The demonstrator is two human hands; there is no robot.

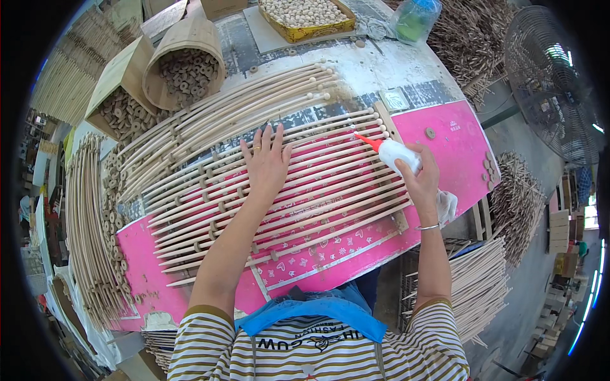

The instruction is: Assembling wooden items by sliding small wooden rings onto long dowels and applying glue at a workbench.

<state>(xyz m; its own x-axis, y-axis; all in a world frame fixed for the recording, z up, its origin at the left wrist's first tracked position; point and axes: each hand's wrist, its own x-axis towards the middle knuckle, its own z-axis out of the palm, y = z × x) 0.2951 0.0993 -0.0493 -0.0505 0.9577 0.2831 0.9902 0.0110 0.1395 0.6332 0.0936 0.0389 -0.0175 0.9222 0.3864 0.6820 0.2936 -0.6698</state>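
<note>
Spreading flat with the fingers open, the left hand (267, 162) is pressed palm-down on a row of thin wooden rods (298, 190) laid side by side across the pink-covered table (457, 136). A ring is worn on one finger. The right hand (420, 173) is closed around a white glue bottle (399, 154), whose red conical nozzle (367, 141) is pointed at the rounded rod ends near the table's right edge. A crumpled pale cloth (447, 206) is seen just under that hand.

The rods are pale, smooth and round in section, each tipped with a small ball at its right end; small wooden rings (222, 206) are threaded on several of them. A second batch of like rods (254, 105) is laid toward the far side, where the table's surface is worn white and grey. At the far left corner, a wooden box (121, 95) and a curved wooden tub (184, 57) are filled with small ring-shaped wooden pieces. A yellow-rimmed tray of round wooden beads (305, 16) is placed at the far edge, with a clear plastic bottle of green content (416, 19) beside it. Long bent rods (89, 228) are stacked along the left edge, and straight sticks (483, 286) are heaped below the right edge. A wire-guarded fan (549, 82) is stood beyond the right corner.
</note>
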